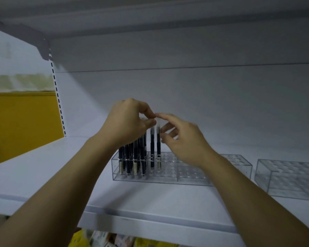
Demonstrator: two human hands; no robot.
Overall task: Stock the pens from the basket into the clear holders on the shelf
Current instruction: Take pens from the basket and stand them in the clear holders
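A clear holder (191, 177) with rows of round holes stands on the white shelf (43, 175). Several dark pens (132, 157) fill its left end, and two more pens (155, 145) stand apart just right of them. My left hand (128, 120) hovers over the pen tops, its thumb and forefinger pinching the clear cap end of a pen. My right hand (184, 139) is beside it on the right, forefinger stretched to the top of the rightmost pen, the other fingers loosely curled. The basket is out of view.
A second clear holder (291, 180) sits empty at the right on the same shelf. Another shelf board (150, 24) hangs close overhead. A slotted upright (58, 98) marks the left end. Yellow packages (114, 239) show on the level below.
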